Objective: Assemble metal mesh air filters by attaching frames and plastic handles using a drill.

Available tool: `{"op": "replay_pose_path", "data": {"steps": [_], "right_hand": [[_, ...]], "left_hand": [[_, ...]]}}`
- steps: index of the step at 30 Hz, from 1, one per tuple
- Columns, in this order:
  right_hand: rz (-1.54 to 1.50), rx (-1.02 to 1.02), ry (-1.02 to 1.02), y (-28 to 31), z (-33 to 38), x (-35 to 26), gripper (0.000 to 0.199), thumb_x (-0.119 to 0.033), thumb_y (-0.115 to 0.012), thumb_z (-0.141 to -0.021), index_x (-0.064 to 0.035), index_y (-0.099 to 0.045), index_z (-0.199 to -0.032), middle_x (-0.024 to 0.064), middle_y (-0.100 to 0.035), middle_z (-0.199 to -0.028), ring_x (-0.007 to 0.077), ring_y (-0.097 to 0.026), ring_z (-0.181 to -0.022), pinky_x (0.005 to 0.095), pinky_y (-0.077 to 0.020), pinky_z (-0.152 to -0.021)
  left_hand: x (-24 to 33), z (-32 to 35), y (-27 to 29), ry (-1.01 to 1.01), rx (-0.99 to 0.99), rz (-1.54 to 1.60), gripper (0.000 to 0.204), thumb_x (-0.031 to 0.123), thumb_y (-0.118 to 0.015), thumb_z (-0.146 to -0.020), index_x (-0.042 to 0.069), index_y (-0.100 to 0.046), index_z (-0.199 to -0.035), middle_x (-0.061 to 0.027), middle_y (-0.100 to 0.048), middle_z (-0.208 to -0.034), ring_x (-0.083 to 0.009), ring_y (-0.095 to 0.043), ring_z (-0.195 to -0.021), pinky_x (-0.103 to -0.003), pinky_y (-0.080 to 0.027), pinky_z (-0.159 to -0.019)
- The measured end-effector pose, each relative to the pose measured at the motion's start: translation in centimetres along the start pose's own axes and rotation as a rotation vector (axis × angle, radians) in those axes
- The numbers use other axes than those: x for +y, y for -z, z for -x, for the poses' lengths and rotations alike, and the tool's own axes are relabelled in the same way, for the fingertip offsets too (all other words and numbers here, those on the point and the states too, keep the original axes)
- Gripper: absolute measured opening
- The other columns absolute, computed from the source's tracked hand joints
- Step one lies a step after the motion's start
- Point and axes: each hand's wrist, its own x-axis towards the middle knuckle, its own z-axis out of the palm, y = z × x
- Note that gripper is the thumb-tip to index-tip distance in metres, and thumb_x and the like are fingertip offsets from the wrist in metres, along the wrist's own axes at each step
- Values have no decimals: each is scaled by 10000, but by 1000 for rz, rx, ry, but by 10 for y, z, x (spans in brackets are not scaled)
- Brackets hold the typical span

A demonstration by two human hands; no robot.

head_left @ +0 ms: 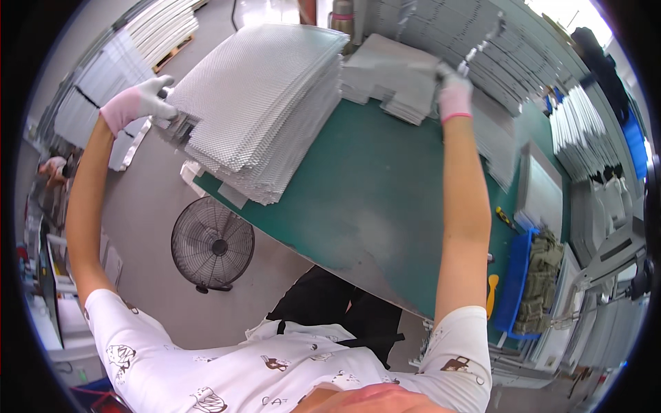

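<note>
A tall stack of silver mesh sheets (261, 96) stands on the green tabletop (379, 186), toward the left. My left hand (146, 102), in a white and pink glove, is at the stack's left edge beside a notch, with thumb and fingers apart. Whether it touches the sheets is hard to make out. My right hand (454, 89), gloved the same way, reaches to the far side of the table and is smeared by motion. It is at the right edge of a lower pile of silver sheets (392, 62). Its fingers are not clear.
On the right lie a yellow-handled screwdriver (506, 218), a yellow tool (492, 296) and a blue bin (516, 282) of greenish parts. Another sheet stack (540, 189) is beyond. A black fan (213, 244) stands on the floor left of the table. A metal flask (342, 20) is behind.
</note>
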Motion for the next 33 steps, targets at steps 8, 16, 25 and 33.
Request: {"op": "replay_pose_path", "data": {"steps": [8, 16, 25, 33], "right_hand": [[-233, -370, 264, 53, -39, -61, 84, -15, -557, -861, 25, -585, -929, 105, -612, -846, 215, -585, -819, 388, -467, -845], [-469, -480, 136, 116, 132, -127, 527, -86, -466, -905, -75, -342, -1417, 38, -367, -1455, 180, -517, -983, 314, -392, -886], [-398, -500, 170, 255, 252, -149, 537, -105, -481, -917, -72, -319, -1428, 30, -336, -1470, 205, -457, -1155, 347, -386, -923], [-389, -529, 150, 298, 295, -162, 494, -80, -479, -915, -62, -373, -1397, 53, -330, -1475, 208, -451, -1196, 368, -376, -978]], "left_hand": [[37, -10, 0, 13, -39, 5, 874, 274, -670, -667, -140, -306, -1345, -299, -487, -1259, -317, -499, -1178, -311, -382, -1003], [19, 0, 12, 27, 127, -151, 942, 377, -727, -684, -106, -294, -1367, -280, -428, -1335, -326, -463, -1226, -337, -382, -1017], [19, -9, 3, -79, 30, -225, 868, 385, -701, -711, -87, -348, -1349, -260, -467, -1308, -296, -480, -1202, -320, -387, -1002], [42, -1, 19, 8, 234, -279, 760, 310, -652, -650, -134, -457, -1235, -240, -588, -1099, -267, -569, -1020, -313, -442, -868]]}}
